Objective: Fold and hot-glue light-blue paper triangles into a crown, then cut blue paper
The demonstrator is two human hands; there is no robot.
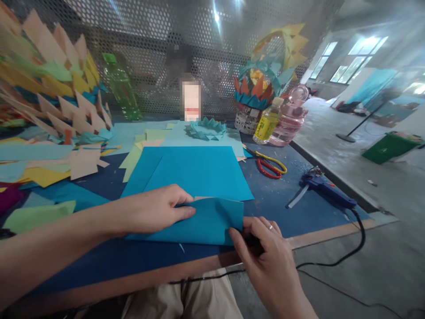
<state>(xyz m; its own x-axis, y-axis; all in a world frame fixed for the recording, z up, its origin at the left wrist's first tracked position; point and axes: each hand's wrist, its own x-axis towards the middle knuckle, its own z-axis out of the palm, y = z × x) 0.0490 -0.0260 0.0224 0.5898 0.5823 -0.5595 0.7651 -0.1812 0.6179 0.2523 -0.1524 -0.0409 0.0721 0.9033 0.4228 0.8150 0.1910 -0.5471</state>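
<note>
A folded sheet of blue paper (212, 221) lies near the table's front edge, its fold toward me and its upper layer slightly lifted. My left hand (166, 208) is closed at its upper left edge, thumb on top and the other fingers partly hidden. At the right edge, my right hand (262, 243) pinches the paper between thumb and fingers; a ring shows on one finger. Just beyond lie more flat blue sheets (195, 168), overlapping. Scissors (270, 166) with one red and one yellow handle rest to their right.
A blue glue gun (328, 188) with a black cord lies at the right. Bottles, including a yellow one (268, 122) and a green one (122, 88), stand at the back. A teal paper ring (209, 128), spiky paper crafts (66, 93) and paper scraps (49, 175) occupy the table.
</note>
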